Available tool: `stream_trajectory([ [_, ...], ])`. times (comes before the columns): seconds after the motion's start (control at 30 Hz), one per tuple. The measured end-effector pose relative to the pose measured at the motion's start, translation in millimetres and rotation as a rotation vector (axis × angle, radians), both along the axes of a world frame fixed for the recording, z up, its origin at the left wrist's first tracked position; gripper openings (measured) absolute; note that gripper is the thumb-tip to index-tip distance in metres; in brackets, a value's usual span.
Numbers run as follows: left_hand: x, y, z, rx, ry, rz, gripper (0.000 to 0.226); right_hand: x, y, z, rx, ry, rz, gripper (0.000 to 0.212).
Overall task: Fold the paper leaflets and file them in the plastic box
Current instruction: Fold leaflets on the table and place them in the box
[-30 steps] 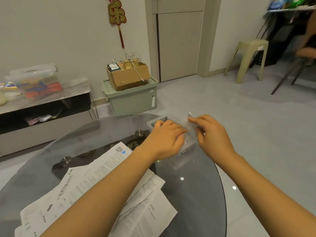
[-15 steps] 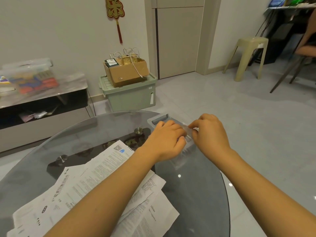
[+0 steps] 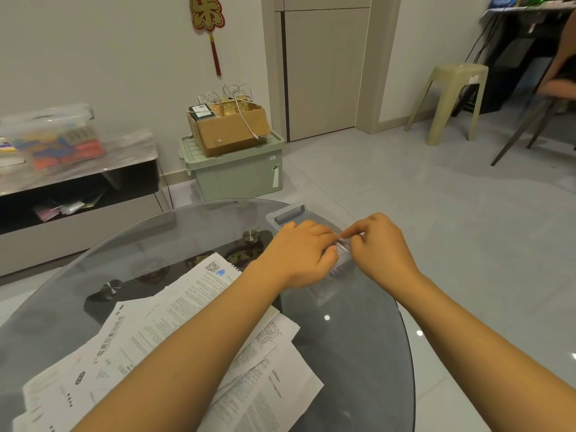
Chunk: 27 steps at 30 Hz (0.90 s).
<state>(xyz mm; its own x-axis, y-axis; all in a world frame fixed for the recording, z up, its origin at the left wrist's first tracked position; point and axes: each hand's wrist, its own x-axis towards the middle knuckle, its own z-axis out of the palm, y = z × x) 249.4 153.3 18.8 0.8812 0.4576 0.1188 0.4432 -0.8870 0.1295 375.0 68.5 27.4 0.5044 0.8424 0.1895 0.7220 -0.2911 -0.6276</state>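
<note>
A clear plastic box sits at the far right of the round glass table. Both my hands are over it. My left hand and my right hand pinch a small folded leaflet between fingertips, down inside the box. Most of the leaflet is hidden by my fingers. Several unfolded printed leaflets lie in a loose pile on the near left of the table, partly under my left forearm.
Behind the table stand a green storage bin with a cardboard box on it, and a low TV bench at left. A plastic stool and a chair stand at the right on the tiled floor.
Both hands have lowered the folded leaflet from above the box down into it. The camera has tilted down a little.
</note>
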Motion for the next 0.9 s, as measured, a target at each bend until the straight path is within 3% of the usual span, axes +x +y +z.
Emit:
stream_trajectory([
  [0.17, 2, 0, 3, 0.019, 0.088, 0.012, 0.062, 2, -2, -3, 0.024, -0.003, 0.023, 0.027],
  [0.37, -20, -18, 10, -0.007, -0.116, 0.147, 0.065, -11, -14, -1, 0.079, -0.230, 0.055, 0.025],
  [0.5, -61, -46, 15, -0.034, -0.174, 0.271, 0.059, -39, -23, 2, 0.113, -0.236, 0.184, 0.023],
  [0.63, -102, -81, 15, -0.080, -0.138, 0.402, 0.046, -73, -34, 3, 0.125, -0.179, 0.315, 0.024],
  [0.9, -168, -126, -6, -0.211, 0.033, 0.750, 0.059, -133, -56, -15, 0.009, -0.247, 0.545, 0.031],
])
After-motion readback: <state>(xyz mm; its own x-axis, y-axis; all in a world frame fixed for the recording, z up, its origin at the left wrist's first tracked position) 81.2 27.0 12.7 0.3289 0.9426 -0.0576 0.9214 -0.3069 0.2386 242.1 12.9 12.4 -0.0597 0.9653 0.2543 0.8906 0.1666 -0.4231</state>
